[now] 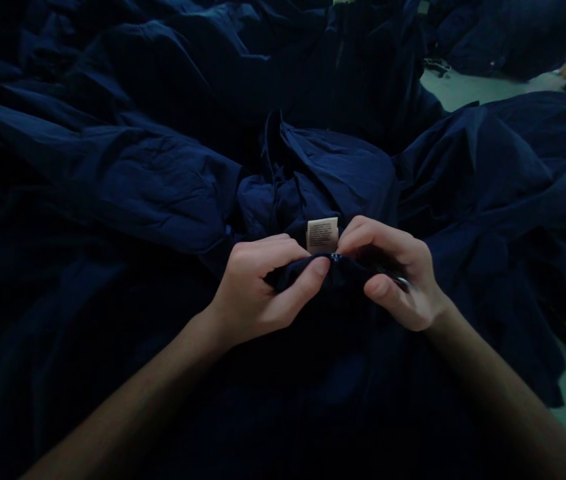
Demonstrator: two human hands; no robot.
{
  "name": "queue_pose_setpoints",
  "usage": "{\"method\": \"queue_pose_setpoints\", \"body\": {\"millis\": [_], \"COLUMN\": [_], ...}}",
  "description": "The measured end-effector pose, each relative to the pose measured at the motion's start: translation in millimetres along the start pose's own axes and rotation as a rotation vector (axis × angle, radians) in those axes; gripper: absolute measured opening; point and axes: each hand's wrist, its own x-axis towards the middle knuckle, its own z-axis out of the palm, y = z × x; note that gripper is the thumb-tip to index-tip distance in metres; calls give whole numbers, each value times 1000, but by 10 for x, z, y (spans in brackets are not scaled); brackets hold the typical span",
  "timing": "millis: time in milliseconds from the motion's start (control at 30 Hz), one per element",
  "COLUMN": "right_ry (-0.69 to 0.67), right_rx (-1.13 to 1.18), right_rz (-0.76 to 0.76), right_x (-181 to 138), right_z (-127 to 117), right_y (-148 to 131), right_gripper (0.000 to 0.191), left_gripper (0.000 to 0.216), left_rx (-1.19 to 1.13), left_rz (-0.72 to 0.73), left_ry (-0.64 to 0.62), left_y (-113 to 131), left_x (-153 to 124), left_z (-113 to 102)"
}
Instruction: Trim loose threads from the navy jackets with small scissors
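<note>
The navy jacket (313,180) lies heaped at the centre of the head view. We pinch a fold (317,275) of it with our nearly closed left hand (257,287) and curled right hand (393,273), just below a cream care label (322,235); a small metal object (401,283) shows at the right fingers.

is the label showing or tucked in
Showing: the cream label stands up from the navy fabric, between the left hand and right hand.

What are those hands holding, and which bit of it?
The left hand and right hand pinch a folded edge of navy cloth, just under a small cream fabric label.
</note>
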Motion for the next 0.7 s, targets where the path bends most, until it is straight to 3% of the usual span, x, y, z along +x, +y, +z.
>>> {"method": "queue_pose_setpoints", "body": {"millis": [133, 300, 433, 533, 700], "right_ry": [-33, -42, -25, -24, 5], "right_rx": [-18, -12, -56, -83, -91], "right_rz": [43, 153, 178, 169, 176], "right_x": [-8, -3, 1, 2, 7], "right_z": [-15, -40, -35, -22, -20], "right_y": [-11, -14, -7, 3, 7], "right_gripper": [17, 28, 39, 39, 39], "left_gripper": [31, 33, 18, 28, 21], "left_rx": [-128, -252, -246, -175, -112], "left_rz": [-145, -206, -167, -104, -48], "left_ry": [-15, -149, -165, -107, -78], "left_y": [36, 23, 4, -3, -10], "left_x": [37, 70, 45, 12, -17], "left_z": [-28, -74, -57, -11, 24]}}
